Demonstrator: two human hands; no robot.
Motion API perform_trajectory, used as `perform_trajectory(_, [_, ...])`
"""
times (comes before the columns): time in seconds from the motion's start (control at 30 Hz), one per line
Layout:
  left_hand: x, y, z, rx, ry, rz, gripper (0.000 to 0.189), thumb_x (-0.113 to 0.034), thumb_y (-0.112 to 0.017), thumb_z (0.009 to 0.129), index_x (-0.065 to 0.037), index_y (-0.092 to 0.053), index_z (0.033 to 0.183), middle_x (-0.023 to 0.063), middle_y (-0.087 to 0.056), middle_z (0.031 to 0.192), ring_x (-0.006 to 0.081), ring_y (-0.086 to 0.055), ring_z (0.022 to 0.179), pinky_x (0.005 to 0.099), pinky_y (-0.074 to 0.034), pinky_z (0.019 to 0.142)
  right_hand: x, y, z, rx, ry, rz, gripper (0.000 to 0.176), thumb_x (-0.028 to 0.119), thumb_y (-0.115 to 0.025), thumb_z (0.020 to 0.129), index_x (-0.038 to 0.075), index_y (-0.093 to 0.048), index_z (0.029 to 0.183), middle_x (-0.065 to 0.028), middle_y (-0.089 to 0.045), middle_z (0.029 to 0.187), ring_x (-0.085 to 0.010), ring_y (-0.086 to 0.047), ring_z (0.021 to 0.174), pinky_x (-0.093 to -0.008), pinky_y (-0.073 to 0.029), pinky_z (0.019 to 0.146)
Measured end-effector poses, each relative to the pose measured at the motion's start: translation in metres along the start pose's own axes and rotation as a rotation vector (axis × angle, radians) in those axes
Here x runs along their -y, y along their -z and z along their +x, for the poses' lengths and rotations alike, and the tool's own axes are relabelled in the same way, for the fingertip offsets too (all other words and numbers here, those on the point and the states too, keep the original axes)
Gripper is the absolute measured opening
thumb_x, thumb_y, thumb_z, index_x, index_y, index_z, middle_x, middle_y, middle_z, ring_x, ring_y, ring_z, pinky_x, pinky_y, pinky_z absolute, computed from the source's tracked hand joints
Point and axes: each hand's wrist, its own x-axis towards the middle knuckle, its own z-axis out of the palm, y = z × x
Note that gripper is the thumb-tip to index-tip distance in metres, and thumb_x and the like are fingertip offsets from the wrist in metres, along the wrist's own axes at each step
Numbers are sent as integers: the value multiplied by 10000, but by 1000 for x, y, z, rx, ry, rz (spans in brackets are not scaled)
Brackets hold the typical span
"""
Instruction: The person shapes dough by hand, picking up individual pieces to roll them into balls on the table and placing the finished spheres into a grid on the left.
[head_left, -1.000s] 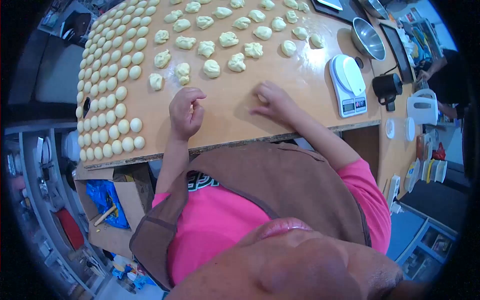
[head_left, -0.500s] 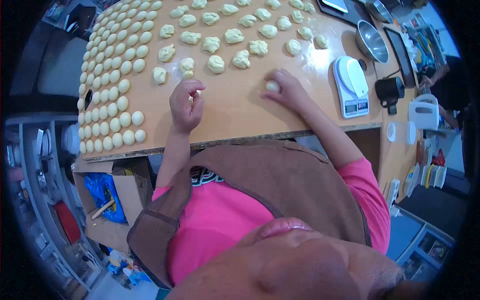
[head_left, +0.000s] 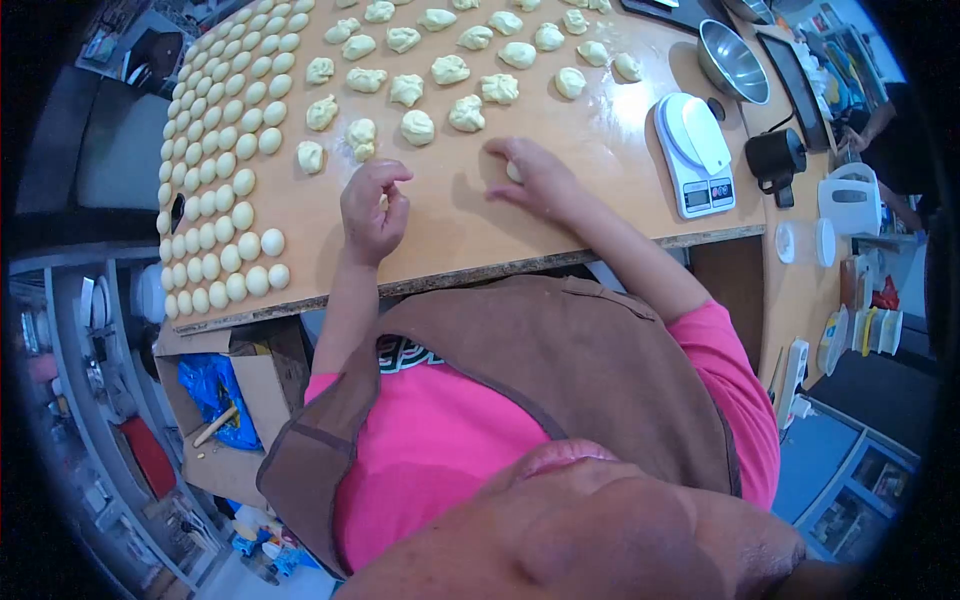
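My right hand point(head_left: 538, 183) is cupped over a pale dough ball point(head_left: 514, 172) on the wooden table, and part of the ball shows between thumb and fingers. To its left, my left hand point(head_left: 374, 212) is closed with curled fingers, and a small pale bit of dough point(head_left: 384, 202) peeks out of it. Most of what it holds is hidden. Just beyond the left hand lies a lumpy dough piece point(head_left: 361, 136). Rough dough lumps point(head_left: 417, 127) are spread across the table's middle. Smooth round dough balls point(head_left: 244, 182) stand in rows along the left side.
A white kitchen scale point(head_left: 692, 150) sits on the right of the table point(head_left: 440, 215), near a steel bowl point(head_left: 733, 62) and a black jug point(head_left: 776, 165). Below the front edge is a cardboard box point(head_left: 262, 390). Another person's arm point(head_left: 880, 125) shows at far right.
My right hand has slid left with its dough ball, closer to my left hand. The left hand stays closed in nearly the same spot. The view has shifted slightly.
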Motion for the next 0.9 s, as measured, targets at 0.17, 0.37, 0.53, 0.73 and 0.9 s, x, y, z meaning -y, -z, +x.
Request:
perform_trajectory(0.17, [-18,-1,-7,-33,95,-155,264,88,-498,735,-30,-568,960,98,-588,930,167,-556,783,260,-456,674,34,21,-55,69,-209,-138,559,212,-754,749,37,-473,1200,-189,-576,1088,-362,-569,990,-401,-466,847])
perform_trajectory(0.37, [-59,-42,-4,123,602,-865,308,-87,-496,915,-11,-452,1210,107,-518,1183,180,-506,1097,311,-397,956,62,61,-34,10,-414,129,508,133,-799,687,35,-482,1073,-149,-608,981,-305,-619,929,-384,-506,785])
perform_trajectory(0.53, [-71,-43,14,256,1062,-1730,415,-217,-439,991,-10,-362,1342,152,-492,1282,258,-441,1266,382,-363,1073,77,50,-13,-311,252,191,485,103,-808,673,55,-520,1060,-122,-621,999,-271,-627,938,-382,-517,773])
perform_trajectory(0.73, [-58,-41,6,139,887,-1756,407,-215,-443,990,-18,-373,1339,161,-494,1295,258,-535,1171,346,-472,994,92,54,-4,-325,407,176,360,51,-763,710,57,-595,1029,-113,-640,1080,-260,-636,929,-374,-525,779])
perform_trajectory(0.9, [-52,-42,4,75,850,-1381,445,-123,-633,881,-37,-447,1277,127,-560,1189,224,-572,1110,370,-511,937,100,60,5,-289,233,28,240,31,-706,742,45,-658,977,-94,-665,913,-243,-646,810,-336,-533,683])
